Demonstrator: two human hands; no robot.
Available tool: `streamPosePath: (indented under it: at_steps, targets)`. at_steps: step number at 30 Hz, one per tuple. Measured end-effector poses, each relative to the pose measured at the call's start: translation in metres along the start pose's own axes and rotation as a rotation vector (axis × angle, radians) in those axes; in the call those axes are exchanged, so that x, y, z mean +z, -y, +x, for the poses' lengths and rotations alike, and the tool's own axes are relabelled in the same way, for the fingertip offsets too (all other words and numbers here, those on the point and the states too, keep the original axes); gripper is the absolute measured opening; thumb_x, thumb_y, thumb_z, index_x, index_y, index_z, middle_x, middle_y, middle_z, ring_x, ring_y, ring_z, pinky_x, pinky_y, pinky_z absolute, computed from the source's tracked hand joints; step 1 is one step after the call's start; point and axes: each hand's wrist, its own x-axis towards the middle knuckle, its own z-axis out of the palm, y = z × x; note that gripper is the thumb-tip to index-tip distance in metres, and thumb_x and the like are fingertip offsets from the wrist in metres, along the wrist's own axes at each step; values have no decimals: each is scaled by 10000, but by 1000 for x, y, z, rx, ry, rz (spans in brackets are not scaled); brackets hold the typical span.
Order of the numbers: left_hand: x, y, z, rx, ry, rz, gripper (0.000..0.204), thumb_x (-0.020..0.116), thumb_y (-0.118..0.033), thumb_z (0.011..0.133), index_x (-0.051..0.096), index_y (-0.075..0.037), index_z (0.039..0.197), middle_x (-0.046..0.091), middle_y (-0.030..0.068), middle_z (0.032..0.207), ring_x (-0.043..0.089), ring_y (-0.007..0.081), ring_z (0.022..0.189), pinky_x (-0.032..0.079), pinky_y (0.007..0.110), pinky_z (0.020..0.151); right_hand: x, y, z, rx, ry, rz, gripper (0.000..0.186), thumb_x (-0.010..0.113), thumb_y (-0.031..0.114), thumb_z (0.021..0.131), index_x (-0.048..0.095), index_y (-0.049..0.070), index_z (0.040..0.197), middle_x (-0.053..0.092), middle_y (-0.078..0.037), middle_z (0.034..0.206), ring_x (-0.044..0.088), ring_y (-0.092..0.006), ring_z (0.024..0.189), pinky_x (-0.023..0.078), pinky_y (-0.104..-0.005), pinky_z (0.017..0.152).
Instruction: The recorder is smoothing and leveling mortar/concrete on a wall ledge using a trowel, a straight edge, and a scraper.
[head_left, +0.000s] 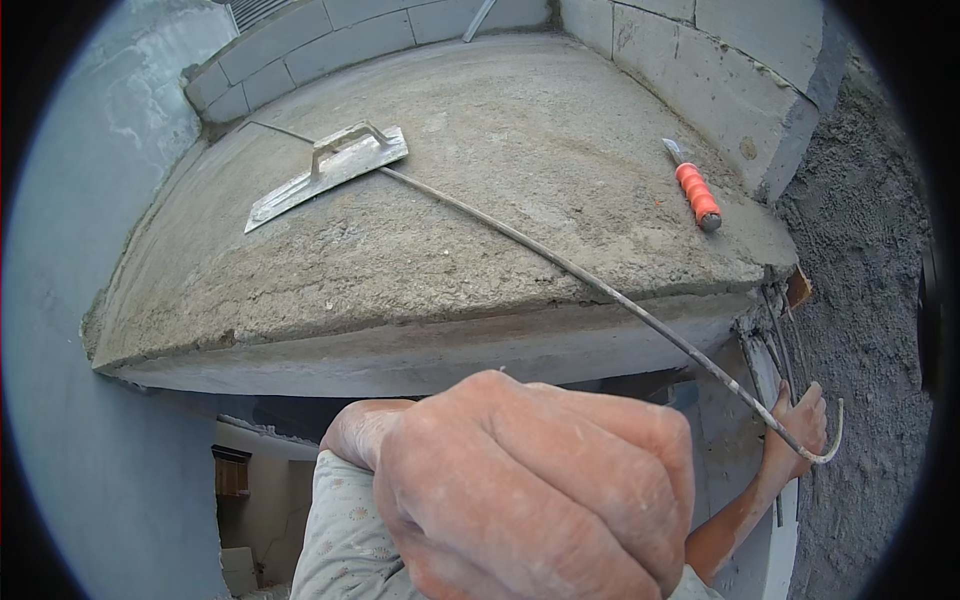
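Observation:
Very close in the middle, a dust-coated fist fills the lower part of the view; it appears to be my left hand (530,480). Its fingers are curled, and whatever they hold is hidden. Behind it at the left is bare skin above pale patterned cloth (340,530). At the lower right, a dusty bare limb ends in spread digits (800,420); whether this is my right hand or a foot I cannot tell. The hooked end of a long thin metal rod (600,285) crosses in front of it. Further along, the rod passes under a plastering trowel (335,168).
A rough concrete slab (450,260) spreads ahead, with low block walls (690,70) behind and at right. A knife with a red-orange handle (697,195) lies near its right edge. A smooth grey wall (90,300) stands left. Below the slab's front edge, a room opening (265,500) drops away.

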Motion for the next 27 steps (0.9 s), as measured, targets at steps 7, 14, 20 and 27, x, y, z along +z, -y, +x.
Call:
streamPosePath:
  at_steps: [7, 14, 20, 27]
  targets:
    - [4, -6, 5, -248, -82, 46, 173, 671, -81, 835, 662, 69, 923, 671, 173, 799, 648, 217, 701, 530, 318, 615, 3, -11, 3, 37, -40, 32, 452, 566, 426, 875, 529, 67, 1148, 602, -132, 1012, 602, -311, 954, 471, -425, 792]
    - [-40, -17, 28, -962, 395, 818, 352, 696, -225, 846, 639, 8, 1103, 689, 136, 910, 670, 238, 799, 532, 372, 744, 1, -13, -8, 70, -111, 188, 426, 727, 343, 749, 548, 61, 1013, 595, -117, 914, 594, -276, 915, 450, -406, 800]
    - [-105, 110, 61, -930, 721, 1168, 622, 639, -489, 838, 547, -39, 1256, 571, 196, 1203, 522, 308, 1172, 461, 427, 945, -2, -15, -10, 129, -6, 190, 385, 711, 351, 768, 552, 85, 997, 589, -79, 935, 584, -241, 941, 439, -380, 827]
    - [-137, 216, 37, -1024, 980, 1243, 696, 581, -649, 788, 624, -59, 1154, 554, 195, 1213, 400, 363, 1257, 354, 486, 1027, 0, -2, -3, 40, -70, 184, 389, 702, 353, 772, 558, 75, 1003, 618, -101, 966, 596, -253, 950, 446, -389, 820]
